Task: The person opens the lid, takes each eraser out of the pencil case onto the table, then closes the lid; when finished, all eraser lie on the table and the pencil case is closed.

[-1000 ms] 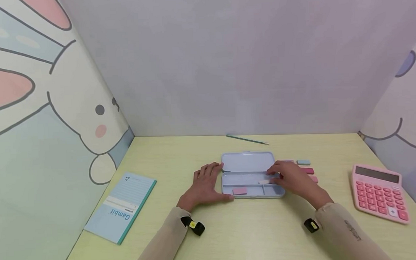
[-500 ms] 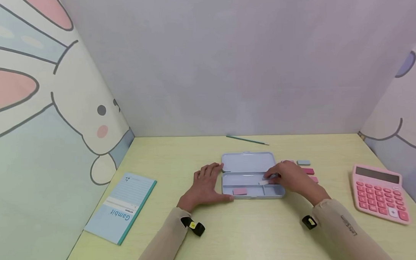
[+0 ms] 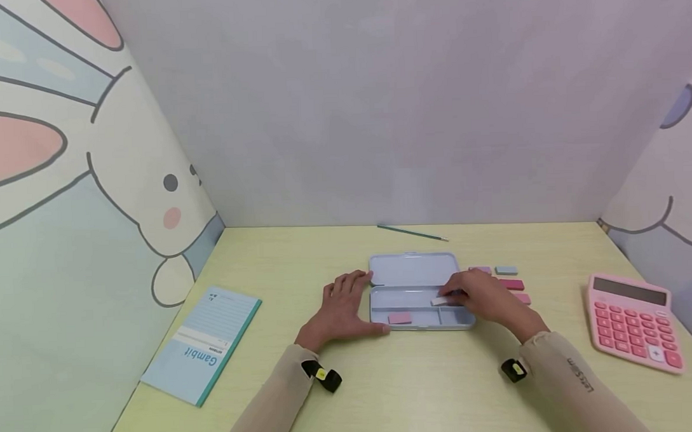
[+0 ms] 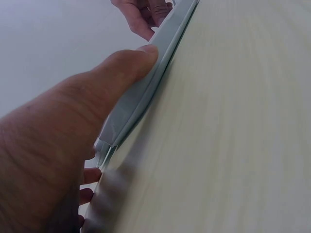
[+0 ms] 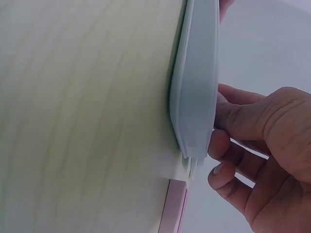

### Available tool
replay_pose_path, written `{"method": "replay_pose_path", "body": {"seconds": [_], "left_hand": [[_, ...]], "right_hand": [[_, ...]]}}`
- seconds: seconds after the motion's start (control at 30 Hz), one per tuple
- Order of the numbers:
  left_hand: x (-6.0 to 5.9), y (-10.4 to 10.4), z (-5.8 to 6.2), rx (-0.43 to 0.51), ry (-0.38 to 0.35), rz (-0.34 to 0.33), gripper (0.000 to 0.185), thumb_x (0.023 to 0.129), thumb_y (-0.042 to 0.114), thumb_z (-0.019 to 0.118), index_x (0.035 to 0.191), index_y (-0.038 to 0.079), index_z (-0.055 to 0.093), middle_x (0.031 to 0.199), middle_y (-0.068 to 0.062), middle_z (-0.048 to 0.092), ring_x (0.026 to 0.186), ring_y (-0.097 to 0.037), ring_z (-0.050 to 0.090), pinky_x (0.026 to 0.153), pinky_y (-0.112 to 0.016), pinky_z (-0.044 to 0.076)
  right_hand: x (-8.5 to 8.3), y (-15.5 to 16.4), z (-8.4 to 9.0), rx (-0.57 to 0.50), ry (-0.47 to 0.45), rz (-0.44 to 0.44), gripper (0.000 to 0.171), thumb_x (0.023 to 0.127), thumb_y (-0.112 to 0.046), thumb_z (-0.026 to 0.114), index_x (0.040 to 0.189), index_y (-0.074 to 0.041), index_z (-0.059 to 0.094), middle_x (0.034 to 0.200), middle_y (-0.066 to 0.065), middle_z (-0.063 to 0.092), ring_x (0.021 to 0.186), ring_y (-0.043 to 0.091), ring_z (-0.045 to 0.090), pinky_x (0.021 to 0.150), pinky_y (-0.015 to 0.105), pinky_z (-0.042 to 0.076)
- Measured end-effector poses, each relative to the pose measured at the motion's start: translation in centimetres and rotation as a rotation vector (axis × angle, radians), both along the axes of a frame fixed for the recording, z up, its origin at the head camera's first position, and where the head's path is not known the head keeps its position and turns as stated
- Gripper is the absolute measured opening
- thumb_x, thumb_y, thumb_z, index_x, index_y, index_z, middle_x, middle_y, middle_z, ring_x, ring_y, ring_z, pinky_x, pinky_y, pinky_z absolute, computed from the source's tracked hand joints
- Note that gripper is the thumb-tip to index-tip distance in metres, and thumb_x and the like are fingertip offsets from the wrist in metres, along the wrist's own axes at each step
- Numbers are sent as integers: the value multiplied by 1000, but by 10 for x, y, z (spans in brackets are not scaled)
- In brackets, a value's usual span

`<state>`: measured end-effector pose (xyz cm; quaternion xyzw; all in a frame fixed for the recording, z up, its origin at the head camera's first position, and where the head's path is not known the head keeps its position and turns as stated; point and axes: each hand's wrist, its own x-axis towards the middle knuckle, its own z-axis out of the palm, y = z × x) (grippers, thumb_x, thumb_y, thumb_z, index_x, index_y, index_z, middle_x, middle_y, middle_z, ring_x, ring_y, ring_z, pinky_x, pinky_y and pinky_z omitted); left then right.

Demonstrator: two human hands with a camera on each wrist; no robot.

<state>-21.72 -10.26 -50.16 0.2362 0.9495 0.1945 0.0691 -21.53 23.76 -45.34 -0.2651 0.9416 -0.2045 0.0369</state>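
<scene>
A light-blue pencil case [image 3: 412, 269] lies open at the middle of the yellow table, lid flat behind the tray. A pink eraser [image 3: 399, 318] sits in the tray's front left compartment. My left hand [image 3: 351, 303] rests flat at the case's left end, thumb along the front corner; in the left wrist view the thumb [image 4: 127, 70] presses the case edge [image 4: 163, 53]. My right hand [image 3: 456, 295] hovers over the tray's right part and pinches a small white eraser [image 3: 440, 300]. In the right wrist view its curled fingers [image 5: 243, 145] sit beside the case's end [image 5: 197, 87].
Several pink and blue-grey erasers [image 3: 511, 284] lie just right of the case. A pink calculator [image 3: 632, 320] stands far right, a blue notebook [image 3: 202, 344] front left, a green pencil [image 3: 412, 233] near the back wall. Cartoon-printed panels close in both sides.
My right hand has shifted slightly left and back over the tray with the white eraser. The left hand and the case have stayed put.
</scene>
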Motion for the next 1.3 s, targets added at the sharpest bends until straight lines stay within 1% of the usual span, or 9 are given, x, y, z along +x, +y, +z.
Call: {"method": "replay_pose_path", "body": {"seconds": [0.17,0.33,0.43,0.57,0.77,0.9,1.0,1.13,1.3], "left_hand": [[1,1,2,4,-4,-2,116,81,83,71,171,26,24,174,-1,29,161,-32,26,122,-61,29],[0,1,2,3,-7,-1,116,80,82,71,171,26,24,174,-1,28,161,-32,26,122,-61,28],[0,1,1,6,-8,0,116,80,83,71,171,26,25,173,-2,29,161,-32,27,122,-61,28],[0,1,0,3,-4,-1,117,80,84,70,171,26,25,174,-2,29,161,-32,26,121,-61,29],[0,1,0,3,0,2,117,80,84,69,171,26,25,174,-2,29,160,-32,27,121,-60,30],[0,1,1,8,-3,2,117,80,84,70,171,25,26,173,-2,30,160,-33,28,121,-61,29],[0,1,0,1,-5,2,117,80,84,70,171,25,25,173,-2,30,160,-32,27,122,-61,29],[1,0,0,-1,-5,3,117,80,84,69,171,25,25,173,-2,29,160,-33,27,122,-61,29],[1,0,0,-4,-5,-1,117,80,84,69,172,25,24,174,-2,29,161,-33,27,122,-61,29]], "right_hand": [[1,2,0,20,53,25,21,93,5,76,110,-5,85,106,8,81,100,29,77,91,49,63],[4,9,2,-30,65,-31,24,91,10,74,107,-4,84,104,8,80,99,29,76,90,48,64],[6,15,4,-70,88,-67,25,90,12,72,102,-6,83,100,5,78,92,24,73,83,42,63],[10,23,7,-96,125,-111,22,90,11,74,98,-10,81,98,4,76,86,18,66,77,36,59],[19,35,8,-104,141,-178,18,87,7,79,93,-10,78,101,9,78,85,19,66,74,36,55],[24,43,3,-92,141,-211,18,88,8,77,94,-9,79,97,7,78,80,17,60,70,32,49],[27,50,-1,-67,119,-231,19,89,9,74,95,-8,80,94,6,76,80,17,58,70,33,50],[32,59,-3,-40,57,-259,19,90,9,71,96,-8,78,94,6,75,82,20,59,73,38,52],[38,65,-5,-45,-2,-271,24,89,13,68,96,-8,76,98,8,75,86,23,61,77,44,55]]}}
